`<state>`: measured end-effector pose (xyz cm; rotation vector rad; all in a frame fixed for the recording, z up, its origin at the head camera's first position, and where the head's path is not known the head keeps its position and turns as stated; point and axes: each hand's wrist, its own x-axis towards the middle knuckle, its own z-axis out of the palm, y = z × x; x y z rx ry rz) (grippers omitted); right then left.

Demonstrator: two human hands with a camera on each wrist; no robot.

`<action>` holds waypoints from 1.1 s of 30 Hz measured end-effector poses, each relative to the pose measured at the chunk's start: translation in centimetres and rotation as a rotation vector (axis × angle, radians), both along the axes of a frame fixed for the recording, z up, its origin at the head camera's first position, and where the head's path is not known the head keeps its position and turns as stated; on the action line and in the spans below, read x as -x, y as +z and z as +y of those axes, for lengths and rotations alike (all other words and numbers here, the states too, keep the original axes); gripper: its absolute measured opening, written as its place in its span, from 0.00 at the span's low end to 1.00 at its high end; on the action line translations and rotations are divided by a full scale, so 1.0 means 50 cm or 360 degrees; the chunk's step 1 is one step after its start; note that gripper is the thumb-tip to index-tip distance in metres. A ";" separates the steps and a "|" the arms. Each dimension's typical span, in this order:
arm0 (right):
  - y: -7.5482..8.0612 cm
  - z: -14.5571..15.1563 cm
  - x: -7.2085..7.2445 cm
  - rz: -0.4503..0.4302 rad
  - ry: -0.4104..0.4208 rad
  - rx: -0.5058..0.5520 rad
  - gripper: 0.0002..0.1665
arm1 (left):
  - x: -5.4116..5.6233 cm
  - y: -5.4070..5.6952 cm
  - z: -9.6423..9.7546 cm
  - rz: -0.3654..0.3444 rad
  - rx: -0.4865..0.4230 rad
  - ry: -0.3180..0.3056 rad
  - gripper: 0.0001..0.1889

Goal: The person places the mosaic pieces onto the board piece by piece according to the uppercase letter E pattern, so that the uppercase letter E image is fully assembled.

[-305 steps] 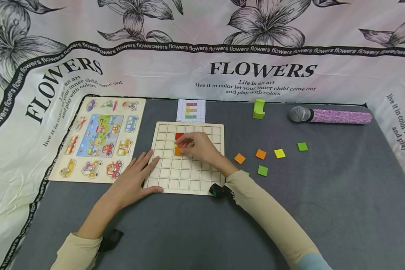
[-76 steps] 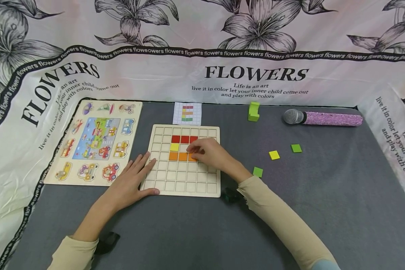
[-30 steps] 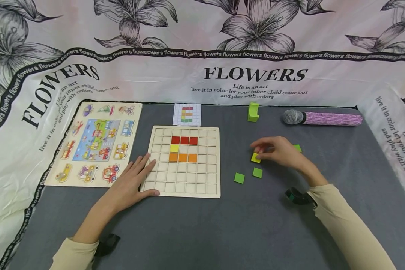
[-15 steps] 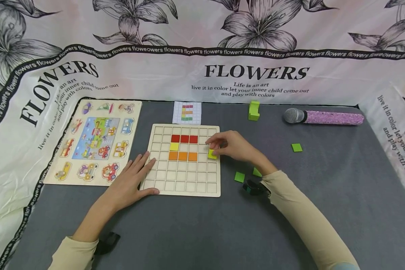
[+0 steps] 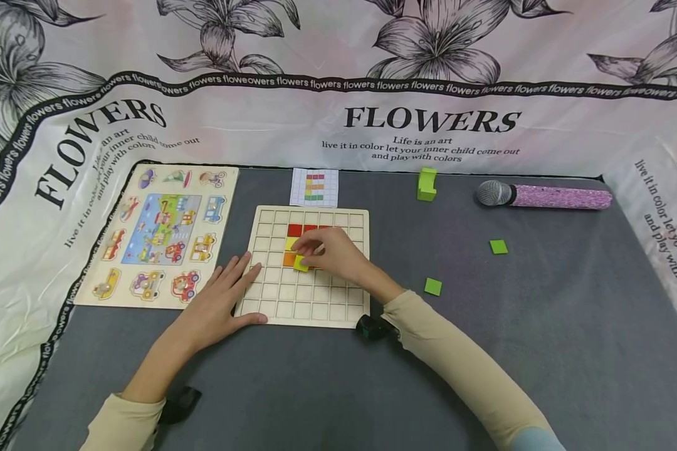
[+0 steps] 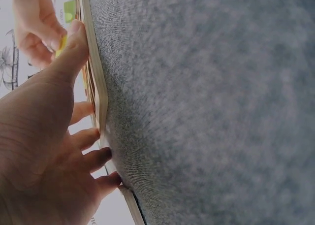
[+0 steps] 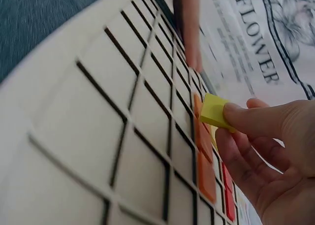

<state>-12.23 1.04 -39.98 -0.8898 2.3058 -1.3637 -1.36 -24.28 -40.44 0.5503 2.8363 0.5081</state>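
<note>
In the head view my left hand (image 5: pixel 217 310) rests with spread, straight fingers along the left edge of a wooden grid board (image 5: pixel 304 307). Over the board, my right hand (image 5: pixel 338 254) pinches a yellow square tile (image 5: pixel 301 264) between thumb and fingers. The right wrist view shows this yellow tile (image 7: pixel 214 109) tilted just above the orange tiles (image 7: pixel 205 176). Red tiles (image 5: pixel 294 230) form a row on the grid, partly behind my right hand. Below them lie a placed yellow tile (image 5: pixel 290 243) and an orange row (image 5: pixel 288 259), also partly covered.
A pattern card (image 5: pixel 327 188) lies behind the board. To the left is a picture puzzle (image 5: pixel 163 228). Rightward are a green tile (image 5: pixel 433 287), another green tile (image 5: pixel 499 247), a green block stack (image 5: pixel 426 185) and a microphone (image 5: pixel 558 196) with a pink glittery handle.
Since the oldest frame, red and orange rows have filled out on the board. My right hand picked up the yellow tile from the table and carried it left over the grid. My left hand stayed.
</note>
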 end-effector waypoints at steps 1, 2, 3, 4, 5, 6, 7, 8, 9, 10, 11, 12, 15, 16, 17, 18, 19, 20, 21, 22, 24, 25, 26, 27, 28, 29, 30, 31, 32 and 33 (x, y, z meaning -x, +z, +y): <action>-0.001 -0.006 -0.005 0.0025 0.0010 -0.0002 0.11 | 0.000 0.000 0.000 0.0002 -0.0001 0.0000 0.51; -0.002 -0.013 -0.009 0.0050 0.0021 -0.0011 0.11 | 0.000 0.000 0.000 0.0004 0.0000 -0.0001 0.51; -0.004 -0.018 -0.014 0.0074 0.0035 -0.0026 0.11 | 0.001 0.000 0.000 0.0007 0.0002 -0.0003 0.51; -0.007 -0.023 -0.019 0.0097 0.0046 -0.0045 0.11 | 0.000 0.000 0.000 0.0008 0.0003 -0.0004 0.51; -0.009 -0.028 -0.023 0.0115 0.0057 -0.0066 0.10 | 0.000 0.000 0.000 0.0010 0.0003 -0.0005 0.51; -0.011 -0.032 -0.027 0.0131 0.0065 -0.0088 0.10 | 0.001 0.000 0.000 0.0012 0.0004 -0.0006 0.50; -0.012 -0.035 -0.031 0.0143 0.0069 -0.0114 0.10 | 0.001 0.000 0.000 0.0012 0.0004 -0.0004 0.50; -0.014 -0.039 -0.034 0.0154 0.0069 -0.0135 0.10 | 0.001 0.001 0.000 0.0012 0.0003 -0.0004 0.50; -0.015 -0.041 -0.036 0.0162 0.0069 -0.0153 0.10 | 0.001 0.001 0.000 0.0011 0.0001 -0.0003 0.50; -0.015 -0.044 -0.038 0.0168 0.0066 -0.0166 0.10 | 0.001 0.001 0.000 0.0009 0.0000 -0.0002 0.50; -0.015 -0.046 -0.039 0.0172 0.0065 -0.0179 0.10 | 0.000 0.002 0.000 0.0007 -0.0003 0.0000 0.50; -0.015 -0.047 -0.040 0.0178 0.0065 -0.0190 0.10 | 0.000 0.002 0.000 0.0005 -0.0002 0.0002 0.50; -0.013 -0.051 -0.042 0.0196 0.0066 -0.0225 0.09 | -0.001 0.003 0.001 -0.0001 -0.0002 0.0007 0.50; -0.013 -0.052 -0.043 0.0201 0.0063 -0.0242 0.09 | -0.001 0.004 0.001 -0.0002 -0.0003 0.0008 0.50; -0.012 -0.053 -0.044 0.0210 0.0060 -0.0261 0.09 | -0.001 0.004 0.001 -0.0002 -0.0003 0.0008 0.50; -0.011 -0.054 -0.045 0.0219 0.0056 -0.0282 0.09 | -0.001 0.004 0.001 -0.0003 -0.0003 0.0008 0.50; -0.009 -0.055 -0.046 0.0230 0.0051 -0.0302 0.09 | -0.001 0.005 0.002 -0.0004 -0.0003 0.0007 0.50; -0.008 -0.055 -0.047 0.0239 0.0048 -0.0323 0.09 | -0.001 0.005 0.002 -0.0005 -0.0002 0.0007 0.50; -0.007 -0.056 -0.048 0.0252 0.0046 -0.0343 0.09 | -0.001 0.005 0.002 -0.0006 -0.0001 0.0006 0.50; -0.006 -0.057 -0.049 0.0265 0.0045 -0.0360 0.09 | 0.000 0.005 0.002 -0.0004 0.0000 0.0005 0.50; -0.005 -0.059 -0.050 0.0294 0.0047 -0.0386 0.09 | 0.001 0.006 0.002 -0.0002 0.0004 0.0005 0.50; -0.004 -0.059 -0.050 0.0301 0.0052 -0.0392 0.09 | 0.001 0.006 0.002 0.0002 0.0005 0.0003 0.50; -0.003 -0.059 -0.050 0.0303 0.0057 -0.0398 0.09 | 0.001 0.006 0.002 0.0005 0.0005 0.0002 0.50; -0.002 -0.059 -0.050 0.0308 0.0065 -0.0404 0.09 | 0.001 0.006 0.002 0.0008 0.0007 0.0001 0.50; 0.001 -0.058 -0.050 0.0304 0.0071 -0.0410 0.10 | 0.001 0.006 0.002 0.0011 0.0007 -0.0002 0.50; 0.004 -0.056 -0.050 0.0313 0.0081 -0.0418 0.10 | 0.001 0.006 0.002 0.0013 0.0006 -0.0004 0.50; 0.009 -0.052 -0.052 0.0320 0.0094 -0.0423 0.10 | 0.001 0.005 0.002 0.0014 0.0006 -0.0007 0.50; 0.015 -0.047 -0.054 0.0328 0.0108 -0.0425 0.11 | 0.001 0.005 0.002 0.0012 0.0002 -0.0009 0.50; 0.022 -0.040 -0.056 0.0341 0.0120 -0.0426 0.11 | 0.000 0.005 0.001 0.0009 -0.0001 -0.0008 0.50; 0.030 -0.030 -0.058 0.0356 0.0129 -0.0413 0.11 | -0.001 0.004 0.001 0.0009 -0.0002 -0.0008 0.50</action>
